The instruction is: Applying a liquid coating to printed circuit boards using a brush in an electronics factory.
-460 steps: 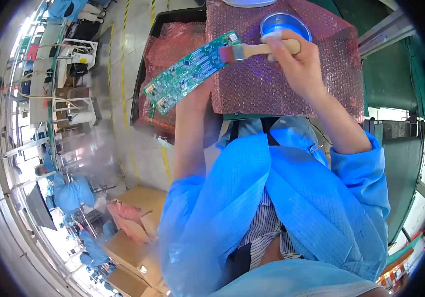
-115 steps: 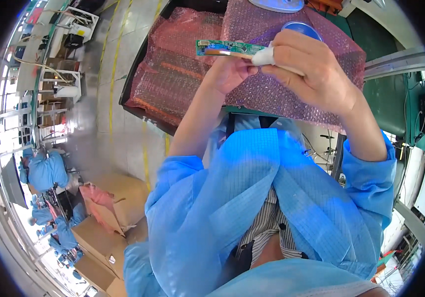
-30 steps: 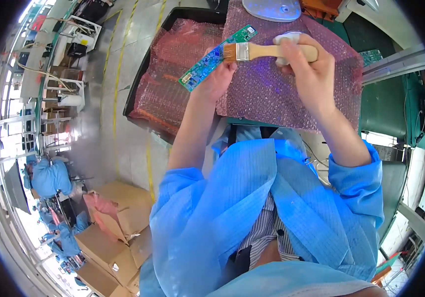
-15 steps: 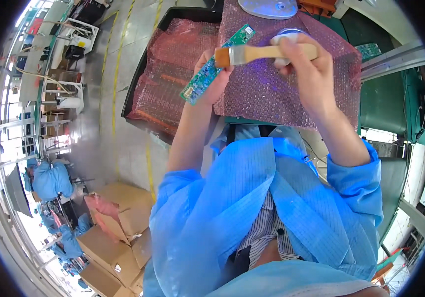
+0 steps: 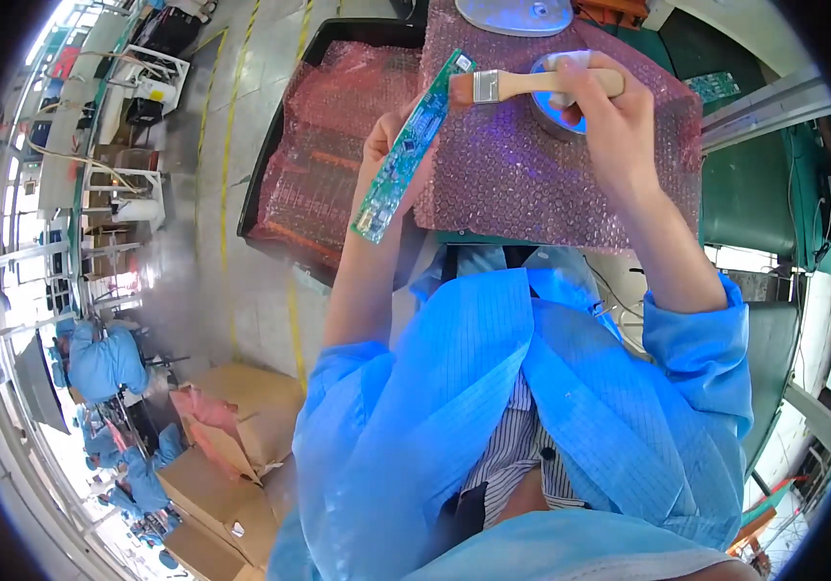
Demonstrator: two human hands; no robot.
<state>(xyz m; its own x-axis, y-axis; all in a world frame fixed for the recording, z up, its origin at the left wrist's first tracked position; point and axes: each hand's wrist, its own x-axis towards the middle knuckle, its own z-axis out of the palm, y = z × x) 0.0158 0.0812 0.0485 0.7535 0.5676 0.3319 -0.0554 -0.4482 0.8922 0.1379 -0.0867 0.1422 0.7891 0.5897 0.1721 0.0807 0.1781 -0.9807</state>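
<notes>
My left hand (image 5: 391, 136) grips a long, narrow green circuit board (image 5: 412, 145), tilted so one end points up toward the bench and the other down toward the floor. My right hand (image 5: 614, 126) holds a wooden-handled flat brush (image 5: 532, 85). The brush bristles touch the upper end of the board. Behind the right hand sits a small round blue tin (image 5: 556, 97), partly hidden by my fingers. Both hands hover over a sheet of pink bubble wrap (image 5: 532, 184) on the bench.
A black tray (image 5: 275, 174) lined with pink bubble wrap stands to the left. A round metal lamp base (image 5: 512, 15) sits at the top, a second green board (image 5: 711, 85) at the right. Cardboard boxes (image 5: 231, 426) and people in blue coats are at lower left.
The board has swung steeper in my left hand, its lower end dropping toward the floor. The brush has slid along to the board's upper end.
</notes>
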